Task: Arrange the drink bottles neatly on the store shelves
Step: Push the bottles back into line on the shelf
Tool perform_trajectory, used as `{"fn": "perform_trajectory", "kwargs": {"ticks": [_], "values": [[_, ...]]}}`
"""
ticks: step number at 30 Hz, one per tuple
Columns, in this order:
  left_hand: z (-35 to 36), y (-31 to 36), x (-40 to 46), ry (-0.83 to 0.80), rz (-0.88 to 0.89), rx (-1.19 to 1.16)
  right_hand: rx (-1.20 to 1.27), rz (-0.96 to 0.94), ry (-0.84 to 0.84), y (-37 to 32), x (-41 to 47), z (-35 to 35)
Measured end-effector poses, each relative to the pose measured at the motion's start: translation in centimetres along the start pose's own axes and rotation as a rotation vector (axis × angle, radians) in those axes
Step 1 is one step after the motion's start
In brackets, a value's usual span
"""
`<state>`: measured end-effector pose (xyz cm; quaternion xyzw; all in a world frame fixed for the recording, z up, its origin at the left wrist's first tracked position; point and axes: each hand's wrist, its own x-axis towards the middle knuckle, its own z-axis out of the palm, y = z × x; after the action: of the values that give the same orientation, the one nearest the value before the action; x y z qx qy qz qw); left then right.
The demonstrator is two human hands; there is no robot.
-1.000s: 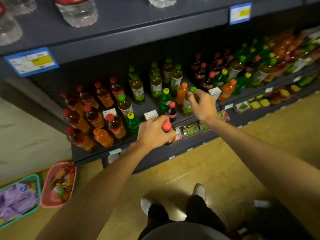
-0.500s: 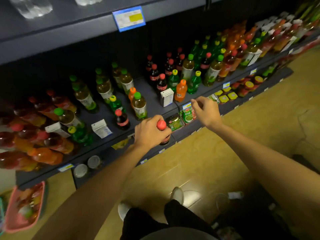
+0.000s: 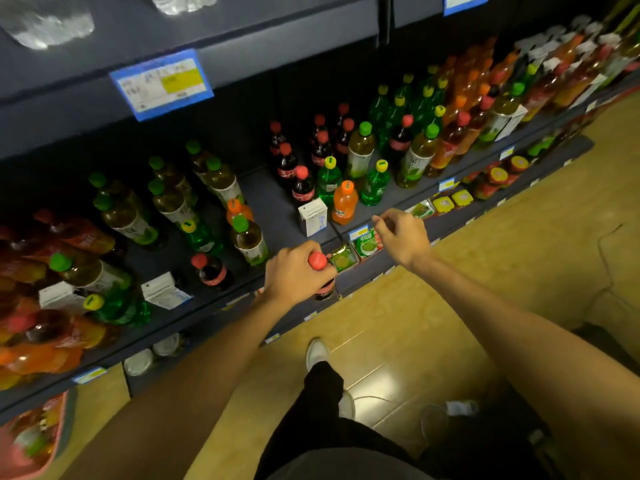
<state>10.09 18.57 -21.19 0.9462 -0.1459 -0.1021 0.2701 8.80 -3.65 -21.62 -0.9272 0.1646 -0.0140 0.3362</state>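
Fingers of the left hand (image 3: 294, 271) curl round the neck of a red-capped cola bottle (image 3: 320, 271), held just off the shelf (image 3: 273, 206) edge. The right hand (image 3: 403, 237) hovers loosely curled, gripping nothing. Best carry it upright to the other colas (image 3: 302, 184) (back right) — set it label-forward, clear of the white carton (image 3: 312, 216).
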Motion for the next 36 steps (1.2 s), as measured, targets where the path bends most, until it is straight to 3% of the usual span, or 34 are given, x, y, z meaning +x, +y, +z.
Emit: {"fn": "perform_trajectory", "kwargs": {"ticks": [16,26,36], "values": [[-0.4,1.9,11.0,-0.066,-0.091,0.127,-0.129,0.034,-0.106,1.4,15.6,-1.3],[2.9,5.9,13.6,0.044,-0.337,0.096,-0.205,-0.082,-0.139,2.0,25.9,-3.8],[5.6,10.3,12.1,0.221,-0.393,-0.058,-0.379,-0.255,-0.389,1.6,31.2,-2.0]]}}
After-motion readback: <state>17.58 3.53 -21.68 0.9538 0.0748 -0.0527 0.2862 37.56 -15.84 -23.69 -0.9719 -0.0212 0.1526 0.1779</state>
